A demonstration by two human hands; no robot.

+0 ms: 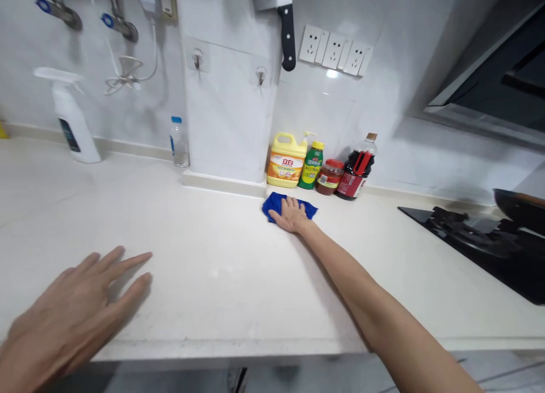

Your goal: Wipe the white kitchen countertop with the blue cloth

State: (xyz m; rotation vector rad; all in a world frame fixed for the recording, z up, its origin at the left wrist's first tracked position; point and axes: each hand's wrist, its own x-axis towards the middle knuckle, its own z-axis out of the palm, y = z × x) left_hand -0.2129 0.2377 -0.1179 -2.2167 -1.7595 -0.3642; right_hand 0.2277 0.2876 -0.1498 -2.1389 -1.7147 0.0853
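My right hand (292, 214) reaches far across the white countertop (204, 268) and holds a blue cloth (272, 203) pressed under its palm and fingers. The cloth lies crumpled near the wall, sticking out on both sides of the hand. Just behind it stand a yellow jug of detergent (284, 163), a green bottle with a yellow cap (312, 167), a red-lidded jar (329, 177) and a dark sauce bottle (356, 168). At the lower left, my left hand (80, 308) is open with fingers spread, over or on the counter near its front edge; contact is unclear.
A white spray bottle (74, 117) and a clear blue-capped bottle (179, 143) stand along the back wall at left. A black gas stove (481, 239) with a pan (522, 208) is at right. A cleaver (287, 38) hangs on the wall beside sockets (334, 50), left of a range hood (498, 75).
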